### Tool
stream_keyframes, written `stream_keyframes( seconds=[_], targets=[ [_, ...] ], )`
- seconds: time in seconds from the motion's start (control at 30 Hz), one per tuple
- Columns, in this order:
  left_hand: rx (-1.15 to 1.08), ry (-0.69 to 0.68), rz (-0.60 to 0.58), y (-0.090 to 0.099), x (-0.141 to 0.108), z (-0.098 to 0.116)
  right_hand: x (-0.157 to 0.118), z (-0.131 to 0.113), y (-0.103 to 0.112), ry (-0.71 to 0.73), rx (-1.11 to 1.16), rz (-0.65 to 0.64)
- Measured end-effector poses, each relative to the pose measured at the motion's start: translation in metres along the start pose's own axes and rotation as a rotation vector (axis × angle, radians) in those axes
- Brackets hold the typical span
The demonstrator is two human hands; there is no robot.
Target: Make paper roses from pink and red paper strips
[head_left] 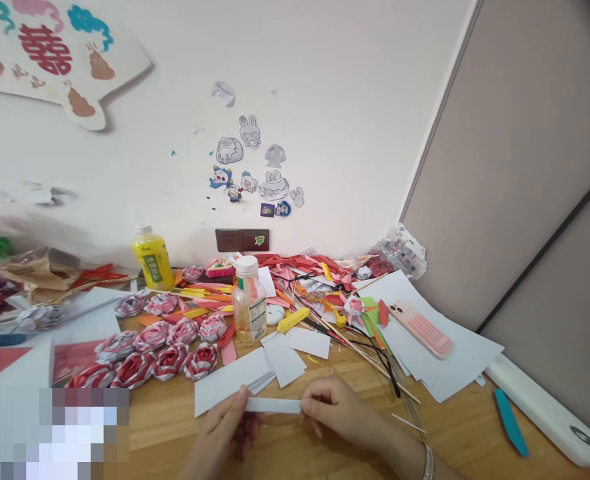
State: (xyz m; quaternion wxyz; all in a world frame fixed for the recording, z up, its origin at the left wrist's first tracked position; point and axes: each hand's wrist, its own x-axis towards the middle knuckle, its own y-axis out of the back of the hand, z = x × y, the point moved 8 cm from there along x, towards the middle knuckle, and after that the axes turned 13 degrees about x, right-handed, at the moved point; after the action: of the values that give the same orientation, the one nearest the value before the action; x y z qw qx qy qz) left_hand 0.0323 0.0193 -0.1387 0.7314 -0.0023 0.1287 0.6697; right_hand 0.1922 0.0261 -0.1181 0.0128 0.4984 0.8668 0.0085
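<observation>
A narrow white paper strip (273, 405) is stretched level above the wooden table (169, 437), near its front. My left hand (231, 420) pinches the strip's left end between thumb and fingers. At the other end, my right hand (332, 408) grips it the same way, with a bracelet on that wrist. Just behind the strip lie several white paper pieces (237, 379), partly stacked and overlapping. Rolled paper roses (173, 361) in red, pink and white sit in rows to the left of them.
A nearly drained clear bottle (251, 313) and a yellow drink bottle (153, 260) stand behind. Colored paper strips (315, 267) and thin sticks (375, 370) clutter the back. On the right, a pink phone (421, 329) rests on white sheets (439, 377), near a teal cutter-like tool (511, 423).
</observation>
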Motion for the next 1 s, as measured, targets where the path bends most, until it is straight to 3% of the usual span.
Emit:
stream_keyframes(
  seconds=[0.13,0.27,0.43,0.6,0.67,0.8,1.0],
  targets=[
    [0.000,0.016,-0.014,-0.001,0.001,-0.002,0.001,0.003,0.002,-0.023,-0.019,0.018],
    [-0.037,0.020,-0.062,-0.005,0.000,0.000,-0.001,-0.010,0.006,0.059,-0.104,0.018],
    [-0.025,0.035,-0.077,-0.007,0.003,0.001,0.003,-0.040,0.050,0.113,-0.298,0.313],
    [0.060,-0.007,-0.082,-0.008,0.007,0.000,0.041,-0.082,0.082,0.183,-0.523,0.474],
    [0.070,-0.009,-0.072,-0.007,0.007,0.001,0.063,-0.089,0.083,0.175,-0.644,0.459],
    [0.094,0.008,-0.074,-0.007,0.006,0.001,0.094,-0.076,0.074,0.151,-0.902,0.371],
    [0.124,-0.002,-0.083,-0.009,0.007,0.000,0.109,-0.046,0.051,0.222,-1.193,0.141]
  ],
)
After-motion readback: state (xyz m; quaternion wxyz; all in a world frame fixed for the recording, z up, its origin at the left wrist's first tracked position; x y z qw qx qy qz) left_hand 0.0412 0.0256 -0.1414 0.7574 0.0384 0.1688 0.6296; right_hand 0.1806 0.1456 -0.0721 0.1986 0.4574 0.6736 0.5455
